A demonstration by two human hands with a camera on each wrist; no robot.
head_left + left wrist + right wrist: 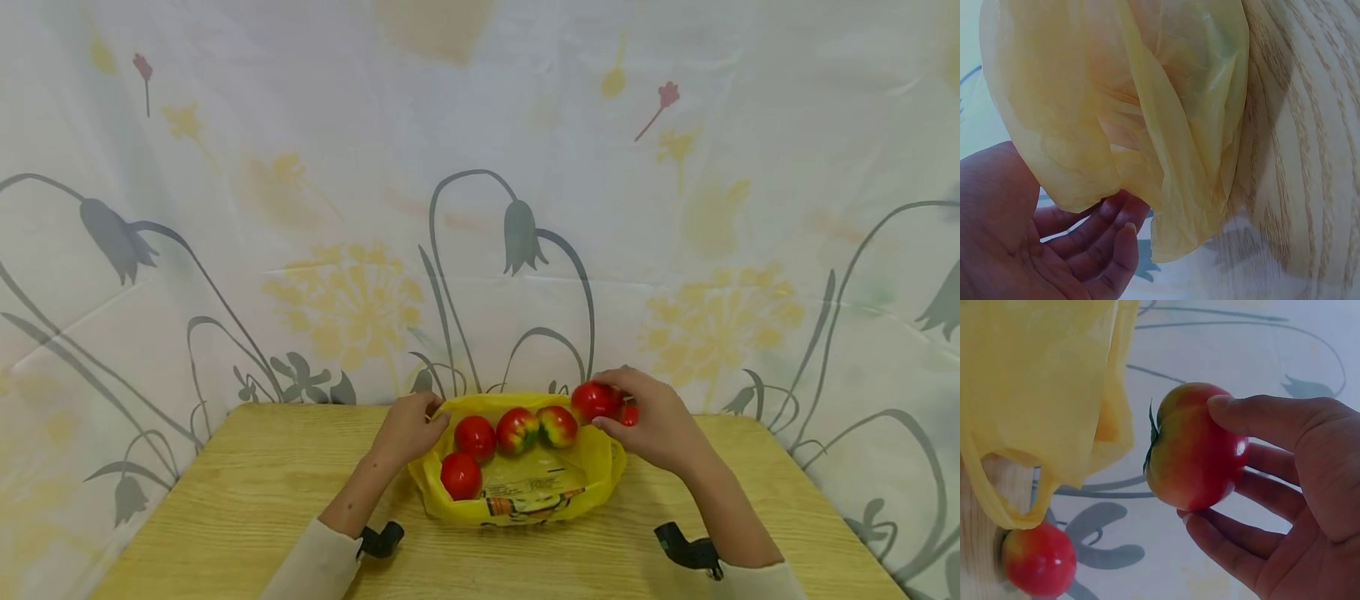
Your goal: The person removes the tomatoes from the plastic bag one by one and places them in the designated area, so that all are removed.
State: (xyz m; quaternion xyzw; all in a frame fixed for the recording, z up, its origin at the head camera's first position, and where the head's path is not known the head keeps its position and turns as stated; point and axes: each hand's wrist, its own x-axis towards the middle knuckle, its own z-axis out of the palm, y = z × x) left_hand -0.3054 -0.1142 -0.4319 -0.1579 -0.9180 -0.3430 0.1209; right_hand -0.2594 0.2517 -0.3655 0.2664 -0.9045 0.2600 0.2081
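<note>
A yellow plastic bag stands with its mouth spread wide, and several red tomatoes with yellow-green tops lie inside. My left hand holds the bag's left rim; in the left wrist view its fingers curl behind the hanging edge. Above the bag's right rim, my right hand grips another tomato between thumb and fingers. In the right wrist view, this held tomato shows a green calyx facing the bag. One more tomato sits outside the bag on the right, mostly hidden behind my right hand in the head view.
The bag stands near the back of a light wood-grain table. Behind it hangs a white cloth printed with grey and yellow flowers. A handle loop of the bag hangs down against the loose tomato. Black wrist mounts sit on both forearms.
</note>
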